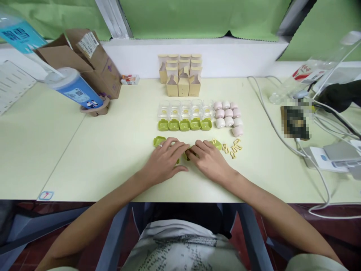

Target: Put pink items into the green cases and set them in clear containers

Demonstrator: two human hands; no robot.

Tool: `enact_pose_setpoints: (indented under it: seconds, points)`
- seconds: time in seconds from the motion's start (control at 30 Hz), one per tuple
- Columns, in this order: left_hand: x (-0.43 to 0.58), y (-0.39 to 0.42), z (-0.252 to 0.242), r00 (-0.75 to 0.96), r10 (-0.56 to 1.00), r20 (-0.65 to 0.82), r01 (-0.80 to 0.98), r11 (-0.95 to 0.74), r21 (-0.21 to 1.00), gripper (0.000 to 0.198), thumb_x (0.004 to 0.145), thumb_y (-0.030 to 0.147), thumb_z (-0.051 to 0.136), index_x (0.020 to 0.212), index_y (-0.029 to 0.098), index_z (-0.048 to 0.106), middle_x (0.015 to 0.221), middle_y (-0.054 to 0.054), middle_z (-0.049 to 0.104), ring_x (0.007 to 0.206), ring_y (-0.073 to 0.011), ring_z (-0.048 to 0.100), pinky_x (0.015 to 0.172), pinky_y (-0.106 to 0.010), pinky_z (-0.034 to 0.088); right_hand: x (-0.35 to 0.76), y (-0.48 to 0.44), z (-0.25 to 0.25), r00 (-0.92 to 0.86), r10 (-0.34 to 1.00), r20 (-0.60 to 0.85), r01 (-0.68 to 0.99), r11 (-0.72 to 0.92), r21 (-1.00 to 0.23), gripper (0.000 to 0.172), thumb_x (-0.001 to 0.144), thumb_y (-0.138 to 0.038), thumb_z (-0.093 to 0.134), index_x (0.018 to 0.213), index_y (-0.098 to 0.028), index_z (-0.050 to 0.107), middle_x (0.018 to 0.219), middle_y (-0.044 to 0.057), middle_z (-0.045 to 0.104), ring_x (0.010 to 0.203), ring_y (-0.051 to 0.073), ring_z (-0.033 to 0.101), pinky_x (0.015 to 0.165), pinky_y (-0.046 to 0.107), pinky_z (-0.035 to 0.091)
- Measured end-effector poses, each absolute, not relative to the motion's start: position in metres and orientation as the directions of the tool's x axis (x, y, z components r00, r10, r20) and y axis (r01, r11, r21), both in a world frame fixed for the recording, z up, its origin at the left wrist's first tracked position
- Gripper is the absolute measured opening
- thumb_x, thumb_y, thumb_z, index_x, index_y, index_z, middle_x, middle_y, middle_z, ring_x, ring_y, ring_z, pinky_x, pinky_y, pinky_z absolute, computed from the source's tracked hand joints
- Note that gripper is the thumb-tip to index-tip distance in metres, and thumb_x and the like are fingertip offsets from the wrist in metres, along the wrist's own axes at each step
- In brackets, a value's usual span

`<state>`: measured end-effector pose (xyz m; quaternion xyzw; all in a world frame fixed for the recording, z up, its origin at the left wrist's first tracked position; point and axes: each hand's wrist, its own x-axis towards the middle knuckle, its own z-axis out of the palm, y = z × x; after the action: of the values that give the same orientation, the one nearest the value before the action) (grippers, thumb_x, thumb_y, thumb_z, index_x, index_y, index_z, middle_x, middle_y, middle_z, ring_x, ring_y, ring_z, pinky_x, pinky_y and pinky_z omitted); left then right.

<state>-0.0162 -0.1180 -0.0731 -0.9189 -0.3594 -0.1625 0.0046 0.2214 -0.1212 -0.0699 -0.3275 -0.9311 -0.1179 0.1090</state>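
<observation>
1. Your two bare forearms reach in from the bottom edge and meet at the middle of the pale table [98, 162].
2. Your left hand [165, 160] lies palm down, fingers stretched out flat and close together, pointing right. It is closed around nothing; a sliver of green shows under its fingertips.
3. Your right hand [208, 159] is also palm down, fingers bent, with their tips on a small green piece [186, 155]. That piece sits between the two hands, touching both. Whether the fingers pinch it or only rest on it, you cannot tell.
4. Two loose green trays flank the hands: one [159, 141] just beyond the left knuckles, one [217, 144] partly hidden behind the right hand. They are shallow, rounded squares in olive green.
5. Just right of that lie the yellow clips [232, 148], roughly half a dozen, scattered.
6. Farther out stands a tidy row of five green trays [184, 124], side by side and touching.
7. Directly behind them is a row of five clear boxes [184, 111], each showing a yellow spot inside.
8. To the right of both rows sit the pink round pieces [228, 116], about ten, in a loose cluster.
9. Near the wall stands a block of small tan cartons [183, 75], three in the front row; the rest overlap too much to count.
10. Far left: a brown cardboard box [96, 60] and a tilted blue-labelled bottle [75, 90].
11. Far right: white cables [267, 113] and a clear bottle [307, 75] lying on its side, well apart from the hands.
</observation>
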Motion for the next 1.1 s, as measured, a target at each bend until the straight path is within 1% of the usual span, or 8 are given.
enact_pose_setpoints:
  seconds: [0.07, 0.2, 0.33, 0.5, 0.63, 0.83, 1.0, 1.1]
  points:
    - [-0.009, -0.119, -0.083, 0.702, 0.630, 0.333, 0.629, -0.767, 0.125, 0.061, 0.105, 0.052, 0.066, 0.152, 0.015, 0.053, 0.140, -0.018, 0.072, 0.131, -0.0372, 0.062, 0.103, -0.051, 0.055, 0.218, -0.118, -0.075, -0.760, 0.574, 0.305, 0.639, 0.744, 0.193, 0.024, 0.103, -0.003, 0.059, 0.097, -0.014, 0.078, 0.095, 0.012, 0.075, 0.091, 0.027, 0.056, 0.074, 0.039, 0.038]
    - [0.004, -0.110, -0.098, 0.639, 0.637, 0.432, 0.624, -0.757, 0.194, 0.039, 0.107, 0.031, 0.060, 0.143, 0.016, 0.056, 0.121, -0.015, 0.076, 0.114, -0.0314, 0.072, 0.094, -0.046, 0.057, 0.218, -0.113, -0.081, -0.766, 0.518, 0.382, 0.628, 0.731, 0.267, 0.024, 0.101, -0.001, 0.059, 0.087, -0.014, 0.074, 0.090, 0.011, 0.073, 0.089, 0.026, 0.055, 0.071, 0.037, 0.037]
    - [0.004, -0.107, -0.100, 0.600, 0.608, 0.520, 0.584, -0.777, 0.235, 0.048, 0.102, 0.028, 0.064, 0.148, 0.018, 0.051, 0.120, -0.013, 0.077, 0.109, -0.0305, 0.075, 0.095, -0.047, 0.059, 0.222, -0.114, -0.075, -0.790, 0.471, 0.392, 0.598, 0.734, 0.321, 0.025, 0.102, 0.002, 0.054, 0.091, -0.012, 0.072, 0.091, 0.012, 0.071, 0.091, 0.026, 0.055, 0.069, 0.036, 0.037]
    - [0.001, -0.114, -0.097, 0.546, 0.614, 0.570, 0.513, -0.783, 0.351, 0.065, 0.099, 0.028, 0.071, 0.157, 0.023, 0.040, 0.129, -0.011, 0.076, 0.120, -0.0291, 0.075, 0.103, -0.048, 0.061, 0.232, -0.115, -0.064, -0.806, 0.435, 0.403, 0.559, 0.783, 0.273, 0.025, 0.106, -0.001, 0.050, 0.093, -0.013, 0.069, 0.093, 0.010, 0.069, 0.090, 0.023, 0.056, 0.063, 0.034, 0.034]
    - [0.005, -0.115, -0.097, 0.581, 0.560, 0.591, 0.489, -0.820, 0.297, 0.061, 0.099, 0.025, 0.070, 0.153, 0.021, 0.042, 0.130, -0.013, 0.075, 0.114, -0.0285, 0.077, 0.099, -0.048, 0.063, 0.242, -0.115, -0.066, -0.825, 0.411, 0.389, 0.530, 0.802, 0.276, 0.022, 0.104, 0.000, 0.051, 0.095, -0.012, 0.067, 0.094, 0.011, 0.068, 0.088, 0.023, 0.057, 0.057, 0.035, 0.027]
    - [0.007, -0.113, -0.093, 0.605, 0.568, 0.558, 0.485, -0.819, 0.307, 0.056, 0.095, 0.022, 0.072, 0.145, 0.020, 0.047, 0.130, -0.013, 0.074, 0.110, -0.0274, 0.076, 0.098, -0.047, 0.064, 0.251, -0.117, -0.067, -0.810, 0.485, 0.330, 0.542, 0.833, 0.107, 0.016, 0.110, -0.008, 0.053, 0.104, -0.012, 0.068, 0.100, 0.009, 0.068, 0.087, 0.019, 0.062, 0.058, 0.033, 0.030]
    - [0.010, -0.115, -0.081, 0.622, 0.556, 0.551, 0.437, -0.831, 0.345, 0.064, 0.093, 0.020, 0.074, 0.148, 0.021, 0.042, 0.123, -0.010, 0.074, 0.101, -0.0245, 0.075, 0.093, -0.044, 0.065, 0.252, -0.119, -0.066, -0.818, 0.454, 0.353, 0.520, 0.847, 0.116, 0.017, 0.107, -0.005, 0.055, 0.099, -0.014, 0.067, 0.100, 0.008, 0.068, 0.082, 0.018, 0.063, 0.057, 0.033, 0.030]
    - [0.012, -0.115, -0.080, 0.638, 0.546, 0.543, 0.412, -0.838, 0.358, 0.069, 0.093, 0.020, 0.074, 0.151, 0.022, 0.038, 0.125, -0.011, 0.074, 0.104, -0.0261, 0.075, 0.094, -0.046, 0.064, 0.253, -0.118, -0.069, -0.819, 0.461, 0.342, 0.523, 0.844, 0.115, 0.016, 0.106, -0.007, 0.054, 0.098, -0.013, 0.067, 0.098, 0.008, 0.067, 0.074, 0.017, 0.060, 0.056, 0.033, 0.032]
